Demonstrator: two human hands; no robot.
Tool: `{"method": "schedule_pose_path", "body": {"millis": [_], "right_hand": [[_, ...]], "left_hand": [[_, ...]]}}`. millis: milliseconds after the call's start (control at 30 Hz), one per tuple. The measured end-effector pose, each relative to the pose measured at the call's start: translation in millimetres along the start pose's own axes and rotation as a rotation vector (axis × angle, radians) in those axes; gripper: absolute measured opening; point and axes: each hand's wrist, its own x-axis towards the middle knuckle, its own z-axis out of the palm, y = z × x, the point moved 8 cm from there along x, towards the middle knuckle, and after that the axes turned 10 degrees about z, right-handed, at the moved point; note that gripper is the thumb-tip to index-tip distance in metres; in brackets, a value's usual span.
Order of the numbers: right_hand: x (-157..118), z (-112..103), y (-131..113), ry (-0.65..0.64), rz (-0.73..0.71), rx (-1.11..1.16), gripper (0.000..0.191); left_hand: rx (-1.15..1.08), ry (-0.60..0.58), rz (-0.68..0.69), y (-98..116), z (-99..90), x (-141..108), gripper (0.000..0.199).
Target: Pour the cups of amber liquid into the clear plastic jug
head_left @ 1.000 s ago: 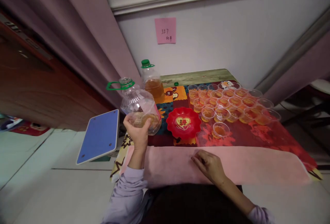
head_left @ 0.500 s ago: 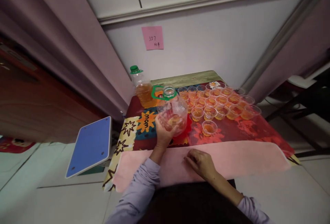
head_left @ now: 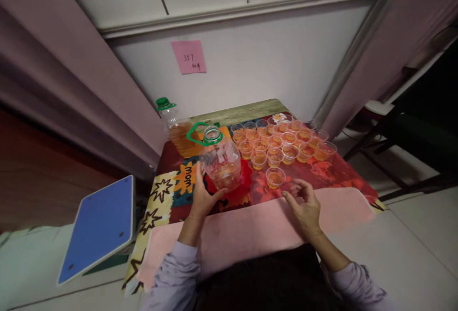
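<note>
A clear plastic jug (head_left: 223, 165) with a green collar and handle stands uncapped over a red dish, with a little pale liquid in its lower part. My left hand (head_left: 204, 197) cups the jug's near left side, thumb along the bottom and the other fingers partly hidden behind the plastic. To the right, my right hand (head_left: 306, 205) hovers above the towel's edge, fingers loosely apart and nothing in them. Just beyond its fingertips sits a single small plastic cup (head_left: 275, 178) of amber liquid. Behind that cup are rows of similar filled cups (head_left: 275, 157).
A second jug (head_left: 181, 134), green-capped and holding amber liquid, stands at the back left. The red dish (head_left: 246, 177) lies under the first jug. A pink towel (head_left: 250, 229) covers the table's front edge. A blue board (head_left: 98, 227) is left of the table.
My right hand has risen from the towel and moved toward the single cup, its fingers opening. The left hand has shifted lower around the jug's side. The camera view has turned right.
</note>
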Motion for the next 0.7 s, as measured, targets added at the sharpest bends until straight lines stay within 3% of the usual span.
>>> {"method": "schedule_pose_path", "body": {"millis": [100,167,300,400,500,700], "right_hand": [[25.0,9.8,11.1,-0.028,0.05,-0.02,0.091],[33.0,28.1,19.9,-0.097,0.105,-0.034,0.099],[32.2,56.4,32.1,-0.173,0.176,-0.078,0.085],[30.6,57.1,26.9,-0.147,0.172,-0.057,0.07],[37.4,51.8,-8.2,-0.155,0.056,0.012,0.059],[69.9,64.9,-137.5,-0.364,-0.098,0.131,0.062]], "left_hand": [[0.125,0.143,-0.069,-9.9,-23.5,-32.1,0.136],[0.176,0.213,-0.123,-13.9,-38.8,-61.0,0.12],[0.324,0.288,-0.228,-14.5,-67.2,-118.7,0.107],[0.439,0.24,-0.226,-13.2,-75.5,-144.2,0.1],[0.5,0.178,-0.218,-20.1,-75.2,-152.9,0.09],[0.647,0.114,-0.105,-30.7,-64.0,-147.9,0.085]]}}
